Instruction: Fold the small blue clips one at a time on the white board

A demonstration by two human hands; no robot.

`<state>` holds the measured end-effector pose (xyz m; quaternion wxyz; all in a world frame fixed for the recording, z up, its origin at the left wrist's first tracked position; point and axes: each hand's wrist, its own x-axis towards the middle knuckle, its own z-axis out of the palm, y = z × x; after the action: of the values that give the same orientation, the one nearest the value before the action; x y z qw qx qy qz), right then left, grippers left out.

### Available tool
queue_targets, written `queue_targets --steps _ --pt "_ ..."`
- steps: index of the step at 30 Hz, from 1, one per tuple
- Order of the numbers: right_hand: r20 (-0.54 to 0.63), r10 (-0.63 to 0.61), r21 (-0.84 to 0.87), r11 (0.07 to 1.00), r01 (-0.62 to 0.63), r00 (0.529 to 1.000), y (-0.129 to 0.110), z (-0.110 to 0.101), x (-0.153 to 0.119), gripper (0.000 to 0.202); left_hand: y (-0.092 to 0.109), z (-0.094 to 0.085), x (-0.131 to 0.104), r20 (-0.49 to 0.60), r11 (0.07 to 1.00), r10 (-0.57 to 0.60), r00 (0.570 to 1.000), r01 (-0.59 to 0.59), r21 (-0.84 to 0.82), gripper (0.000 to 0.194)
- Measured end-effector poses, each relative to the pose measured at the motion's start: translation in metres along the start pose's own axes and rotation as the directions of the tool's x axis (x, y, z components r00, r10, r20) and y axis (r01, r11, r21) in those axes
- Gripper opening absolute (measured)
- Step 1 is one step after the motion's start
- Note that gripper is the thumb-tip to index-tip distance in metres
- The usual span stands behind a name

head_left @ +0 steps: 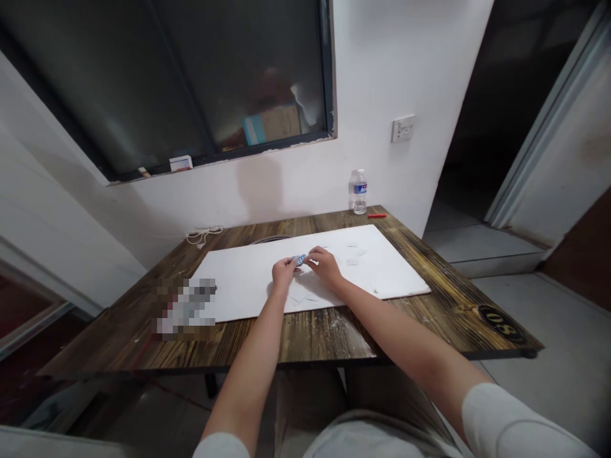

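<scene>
A small blue-and-white piece [299, 260] is held between my two hands above a white board [238, 273]. My left hand [283, 273] pinches its left side between thumb and fingers. On its other side, the fingertips of my right hand [323, 262] are closed at its right end. The piece is too small to name its kind. Several thin pale scraps, one of them a flat rectangular scrap [352, 262], lie on the board to the right of my hands. More scraps lie nearer to me, below my right wrist.
The board lies on a dark wooden table [405, 318]. Toward the wall are a clear plastic bottle [359, 194], a red stick-like object [377, 215] and a coiled white cable [204, 236]. A blurred-out item [186, 308] covers the board's left corner.
</scene>
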<state>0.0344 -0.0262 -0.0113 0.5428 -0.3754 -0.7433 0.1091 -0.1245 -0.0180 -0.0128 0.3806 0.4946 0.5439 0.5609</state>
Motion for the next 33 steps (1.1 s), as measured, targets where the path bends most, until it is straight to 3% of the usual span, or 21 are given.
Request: queue_targets --steps 7,14,17,24,26,31,33 --pt "-0.007 0.000 -0.092 0.996 0.000 1.000 0.006 0.000 0.001 0.017 0.009 0.002 -0.005 0.099 0.995 -0.006 0.995 0.015 -0.096 0.031" --pt "0.007 -0.196 -0.079 0.977 0.196 0.981 0.002 0.003 0.000 0.020 0.018 0.001 -0.012 0.102 0.992 -0.040 0.994 0.052 -0.116 0.037" --pt "0.066 -0.206 -0.118 0.970 0.212 0.976 -0.003 0.001 0.000 0.025 0.018 0.002 -0.013 0.103 0.992 -0.030 0.994 0.042 -0.115 0.037" --pt "0.211 -0.149 -0.187 0.964 0.190 0.966 -0.014 -0.008 -0.003 0.014 0.015 0.001 -0.010 -0.075 0.996 0.012 0.997 -0.018 -0.088 0.033" --pt "0.315 -0.163 -0.111 0.972 0.207 0.935 -0.016 -0.009 -0.003 0.021 0.015 -0.001 -0.009 -0.131 0.994 0.006 0.991 -0.020 -0.106 0.033" --pt "0.641 -0.266 0.098 0.959 0.267 0.720 -0.016 -0.008 -0.003 0.041 0.014 -0.005 -0.006 -0.202 0.992 -0.017 0.979 -0.008 -0.123 0.039" --pt "0.679 -0.257 0.098 0.960 0.263 0.687 -0.014 -0.006 -0.003 0.045 0.013 -0.005 -0.005 -0.198 0.994 -0.025 0.980 0.003 -0.109 0.041"
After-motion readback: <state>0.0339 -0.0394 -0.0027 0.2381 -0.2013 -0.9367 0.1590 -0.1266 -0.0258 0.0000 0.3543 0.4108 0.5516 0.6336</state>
